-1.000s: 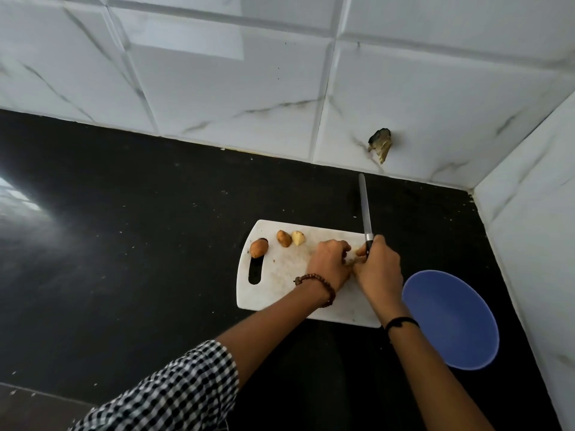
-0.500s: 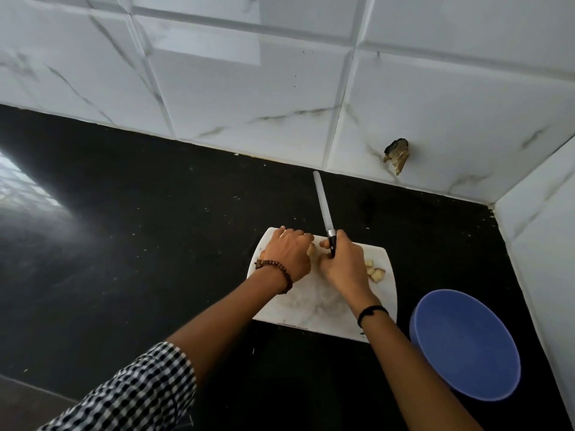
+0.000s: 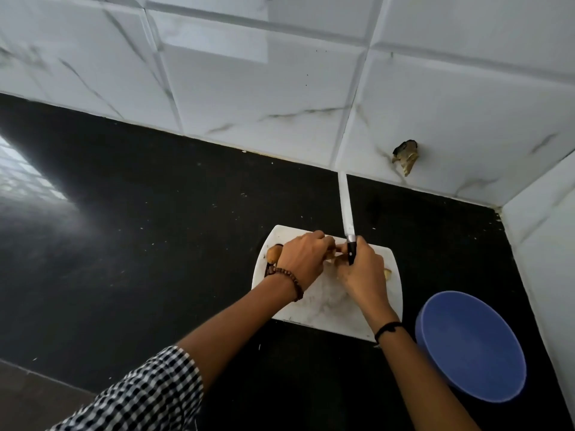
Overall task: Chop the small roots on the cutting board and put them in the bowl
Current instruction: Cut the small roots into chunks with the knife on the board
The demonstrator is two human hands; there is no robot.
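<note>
Roots (image 3: 274,253) lie on the white cutting board (image 3: 326,307), one whole at its left end; the left hand (image 3: 303,259) curls its fingers on a pale piece (image 3: 335,254) mid-board, the right hand (image 3: 362,275) grips the knife (image 3: 346,209) beside it, blue bowl (image 3: 469,346) just right of the board

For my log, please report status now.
Right hand grips knife. Left hand pinches root on board. Bowl empty, beside board. Nothing in the way.

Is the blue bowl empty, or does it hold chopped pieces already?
Empty. The bowl shows only plain blue inside; a cut piece lies on the cutting board.
</note>
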